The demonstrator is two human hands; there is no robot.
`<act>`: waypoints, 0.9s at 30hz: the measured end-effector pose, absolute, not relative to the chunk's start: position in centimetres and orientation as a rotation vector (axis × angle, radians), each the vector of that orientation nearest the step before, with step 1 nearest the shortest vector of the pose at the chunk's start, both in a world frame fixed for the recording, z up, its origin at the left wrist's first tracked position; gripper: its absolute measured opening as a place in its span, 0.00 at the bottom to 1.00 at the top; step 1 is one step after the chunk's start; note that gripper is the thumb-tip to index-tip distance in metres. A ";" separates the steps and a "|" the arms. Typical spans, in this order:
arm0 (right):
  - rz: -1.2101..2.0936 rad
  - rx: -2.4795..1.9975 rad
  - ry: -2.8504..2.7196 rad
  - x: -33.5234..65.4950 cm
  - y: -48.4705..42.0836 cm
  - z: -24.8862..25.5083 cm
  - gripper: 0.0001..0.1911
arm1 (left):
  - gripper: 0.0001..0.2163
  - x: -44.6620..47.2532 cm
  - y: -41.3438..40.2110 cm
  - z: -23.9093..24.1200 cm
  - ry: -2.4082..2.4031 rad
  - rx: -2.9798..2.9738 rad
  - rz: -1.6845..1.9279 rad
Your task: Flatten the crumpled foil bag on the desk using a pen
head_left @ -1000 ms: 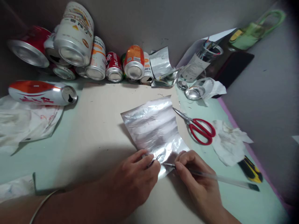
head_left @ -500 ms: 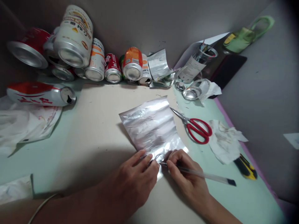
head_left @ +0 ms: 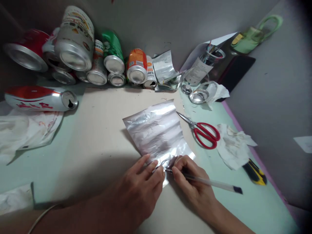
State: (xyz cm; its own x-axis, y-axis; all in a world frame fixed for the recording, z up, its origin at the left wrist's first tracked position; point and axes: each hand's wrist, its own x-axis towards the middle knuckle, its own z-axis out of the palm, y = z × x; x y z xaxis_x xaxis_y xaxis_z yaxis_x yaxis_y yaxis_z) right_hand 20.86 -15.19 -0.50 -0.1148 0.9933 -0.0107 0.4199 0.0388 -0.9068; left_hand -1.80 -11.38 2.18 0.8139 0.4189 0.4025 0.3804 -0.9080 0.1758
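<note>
A thin, wrinkled silver metal sheet (head_left: 158, 130) lies on the beige board (head_left: 97, 130). My left hand (head_left: 142, 185) rests across its lower edge, fingers stretched out and slightly apart, pressing it down. In my right hand (head_left: 195, 185) is a clear-barrelled pen (head_left: 219, 185) with a dark end cap. The pen's tip touches the sheet just beside my left fingertips, and any mark there is too small to make out. Red-handled scissors (head_left: 206, 135) lie just right of the sheet, blades pointing at it.
Drink cans (head_left: 137, 65) stand along the back wall, some stacked; another can (head_left: 41, 98) lies at left near white tissue (head_left: 21, 130). At right are crumpled tissue (head_left: 231, 146), a yellow-black utility knife (head_left: 255, 172) and a cup of pens (head_left: 200, 68). Cut metal pieces (head_left: 163, 68) lean behind.
My hands and the pen hold nearly the same place on the sheet; the whole view has shifted slightly. In the back row, a green can shows where a red one showed.
</note>
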 end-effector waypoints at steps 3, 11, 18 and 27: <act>1.026 -1.444 -1.588 20.7 -15.1 -0.4 0.14 | 0.15 -2.1 -11.4 2.7 0.664 2.897 0.675; 1.012 -1.443 -1.632 20.9 -15.2 -0.6 0.14 | 0.16 -1.9 -11.4 1.9 0.623 2.914 0.593; 0.899 -1.449 -1.617 20.5 -15.0 -0.6 0.15 | 0.12 -1.6 -11.7 0.3 0.677 2.969 0.677; 0.947 -1.435 -1.627 21.2 -15.1 -1.7 0.15 | 0.10 -1.2 -11.8 -2.0 0.679 3.037 0.725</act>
State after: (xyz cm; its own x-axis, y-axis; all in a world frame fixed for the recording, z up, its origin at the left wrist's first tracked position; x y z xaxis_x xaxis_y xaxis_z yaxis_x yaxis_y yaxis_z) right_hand 21.23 -15.12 -1.67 -0.0849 0.9943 0.0646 0.4348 0.0953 -0.8954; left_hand -1.17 -11.77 -2.02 0.8069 0.3915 0.4424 0.4159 -0.9083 0.0451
